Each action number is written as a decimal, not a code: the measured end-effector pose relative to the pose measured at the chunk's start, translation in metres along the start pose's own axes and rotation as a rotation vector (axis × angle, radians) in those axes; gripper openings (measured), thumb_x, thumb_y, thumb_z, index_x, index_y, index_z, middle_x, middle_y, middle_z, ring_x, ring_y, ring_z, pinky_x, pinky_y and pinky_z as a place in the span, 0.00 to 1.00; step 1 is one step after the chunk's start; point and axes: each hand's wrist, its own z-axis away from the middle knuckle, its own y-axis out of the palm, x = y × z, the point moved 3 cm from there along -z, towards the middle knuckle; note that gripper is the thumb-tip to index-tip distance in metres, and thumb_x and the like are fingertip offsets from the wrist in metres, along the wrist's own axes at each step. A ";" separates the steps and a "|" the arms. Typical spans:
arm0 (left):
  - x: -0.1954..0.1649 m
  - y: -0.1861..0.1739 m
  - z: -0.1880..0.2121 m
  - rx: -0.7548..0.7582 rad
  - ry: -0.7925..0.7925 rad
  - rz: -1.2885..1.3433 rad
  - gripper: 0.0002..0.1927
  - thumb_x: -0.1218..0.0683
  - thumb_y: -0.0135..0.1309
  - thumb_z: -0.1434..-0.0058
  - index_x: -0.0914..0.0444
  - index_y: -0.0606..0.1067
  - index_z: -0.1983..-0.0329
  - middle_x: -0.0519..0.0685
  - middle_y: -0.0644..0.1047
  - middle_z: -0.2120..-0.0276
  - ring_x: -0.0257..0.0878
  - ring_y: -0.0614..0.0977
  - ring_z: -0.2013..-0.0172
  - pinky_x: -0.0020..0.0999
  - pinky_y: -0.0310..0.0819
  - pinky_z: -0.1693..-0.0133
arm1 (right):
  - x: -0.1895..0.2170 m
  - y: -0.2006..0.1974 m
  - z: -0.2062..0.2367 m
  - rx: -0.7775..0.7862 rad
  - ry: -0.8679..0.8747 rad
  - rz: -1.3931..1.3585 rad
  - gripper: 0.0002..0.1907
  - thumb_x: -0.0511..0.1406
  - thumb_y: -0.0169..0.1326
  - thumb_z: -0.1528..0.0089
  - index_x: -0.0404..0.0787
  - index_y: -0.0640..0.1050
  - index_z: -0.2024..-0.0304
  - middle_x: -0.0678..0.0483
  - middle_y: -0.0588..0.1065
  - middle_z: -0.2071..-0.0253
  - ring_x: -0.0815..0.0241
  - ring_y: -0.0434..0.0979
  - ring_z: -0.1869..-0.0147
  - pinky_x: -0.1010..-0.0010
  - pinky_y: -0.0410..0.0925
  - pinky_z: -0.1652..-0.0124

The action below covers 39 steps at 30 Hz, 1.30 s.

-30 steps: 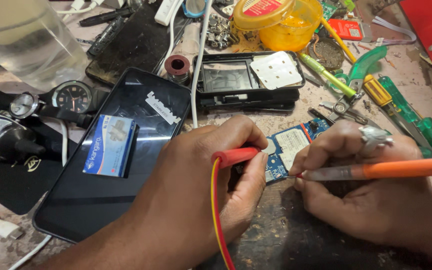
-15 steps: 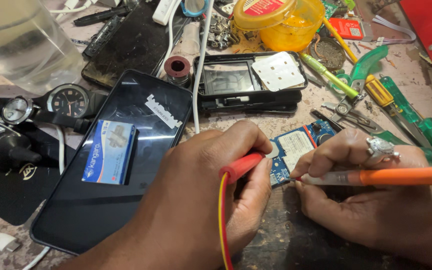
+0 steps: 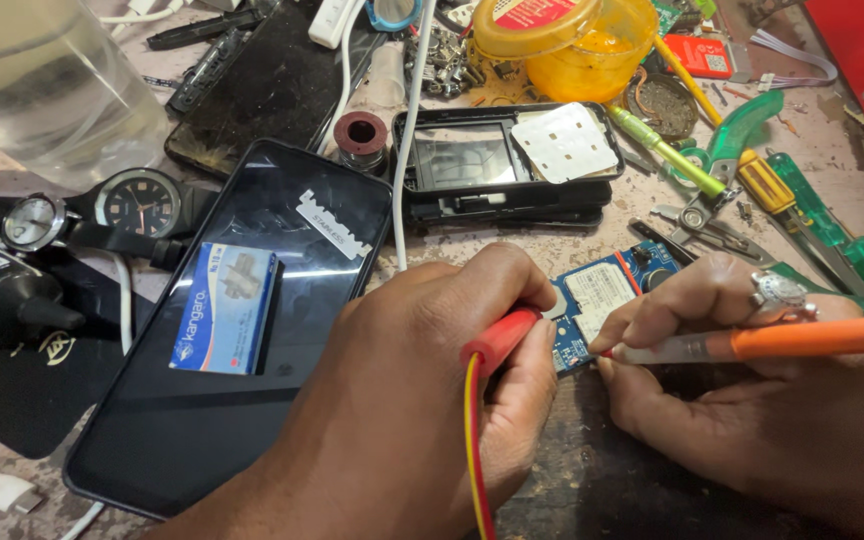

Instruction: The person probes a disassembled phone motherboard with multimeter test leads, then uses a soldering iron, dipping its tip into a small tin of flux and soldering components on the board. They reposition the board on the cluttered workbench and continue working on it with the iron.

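Note:
A small blue circuit board (image 3: 604, 295) lies on the worn bench between my two hands. My left hand (image 3: 422, 390) grips a red probe (image 3: 499, 340) with a red and yellow lead running down from it; its tip points at the board's left edge, hidden by my fingers. My right hand (image 3: 752, 400), with a ring on one finger, holds an orange-handled soldering iron (image 3: 782, 340) like a pen. Its pale tip touches the board's lower right side.
A black phone (image 3: 242, 340) lies left, carrying a small blue box (image 3: 227, 308) and a razor blade (image 3: 333, 224). Behind are an opened phone frame (image 3: 507, 165), a yellow tub (image 3: 572, 35), green screwdrivers (image 3: 832, 230), tweezers (image 3: 692, 215), two watches (image 3: 102, 210) and a clear bottle (image 3: 37, 80).
The view has shifted slightly. Both hands keep their tools on the board with barely any movement.

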 end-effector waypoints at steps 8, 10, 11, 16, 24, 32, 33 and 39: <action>0.001 0.001 0.002 -0.035 0.014 -0.038 0.05 0.59 0.57 0.40 0.63 0.73 0.62 0.56 0.77 0.76 0.53 0.82 0.72 0.45 0.72 0.71 | -0.001 -0.001 0.002 0.007 0.030 0.096 0.18 0.33 0.67 0.47 0.41 0.71 0.61 0.60 0.78 0.63 0.75 0.85 0.61 0.84 0.77 0.62; 0.001 0.001 0.002 -0.042 0.018 -0.050 0.05 0.59 0.56 0.40 0.63 0.73 0.62 0.56 0.77 0.76 0.53 0.82 0.72 0.46 0.72 0.71 | 0.000 0.000 0.001 0.001 0.035 0.060 0.18 0.34 0.66 0.46 0.41 0.70 0.61 0.60 0.79 0.62 0.76 0.85 0.61 0.85 0.77 0.62; 0.001 0.000 0.002 -0.047 0.024 -0.054 0.05 0.59 0.56 0.40 0.63 0.73 0.62 0.56 0.77 0.76 0.54 0.82 0.72 0.46 0.72 0.71 | 0.000 -0.001 0.000 -0.008 0.032 0.108 0.18 0.34 0.67 0.46 0.41 0.70 0.62 0.60 0.79 0.62 0.75 0.84 0.62 0.85 0.77 0.63; 0.001 0.001 0.003 -0.064 0.063 -0.068 0.05 0.59 0.56 0.40 0.63 0.73 0.62 0.56 0.77 0.75 0.55 0.82 0.71 0.47 0.73 0.70 | 0.004 0.000 -0.001 -0.023 0.003 0.189 0.18 0.34 0.67 0.47 0.40 0.70 0.62 0.59 0.79 0.63 0.73 0.82 0.61 0.85 0.77 0.63; 0.002 0.000 0.004 -0.053 0.066 -0.073 0.06 0.59 0.56 0.40 0.63 0.73 0.61 0.57 0.78 0.74 0.56 0.82 0.70 0.48 0.73 0.69 | 0.005 0.000 -0.001 -0.028 0.002 0.158 0.18 0.34 0.68 0.47 0.40 0.71 0.63 0.59 0.80 0.64 0.73 0.83 0.61 0.84 0.77 0.61; 0.002 0.000 0.004 -0.056 0.077 -0.061 0.06 0.60 0.56 0.41 0.64 0.73 0.61 0.58 0.78 0.74 0.56 0.83 0.69 0.48 0.74 0.69 | 0.004 0.001 -0.002 -0.027 -0.011 0.183 0.19 0.35 0.68 0.48 0.40 0.70 0.63 0.60 0.81 0.65 0.74 0.85 0.62 0.84 0.76 0.62; 0.002 0.000 0.004 -0.058 0.080 -0.062 0.07 0.60 0.56 0.41 0.64 0.73 0.61 0.58 0.78 0.74 0.57 0.83 0.69 0.48 0.74 0.69 | 0.004 0.001 -0.003 -0.021 -0.009 0.175 0.20 0.35 0.68 0.48 0.40 0.69 0.63 0.60 0.80 0.65 0.74 0.85 0.62 0.84 0.76 0.62; 0.003 0.000 0.005 -0.041 0.038 -0.076 0.08 0.58 0.57 0.41 0.63 0.73 0.60 0.57 0.78 0.73 0.56 0.83 0.69 0.49 0.73 0.69 | 0.008 0.000 -0.005 -0.025 0.033 0.411 0.16 0.36 0.69 0.50 0.42 0.74 0.67 0.62 0.78 0.68 0.74 0.77 0.69 0.83 0.69 0.73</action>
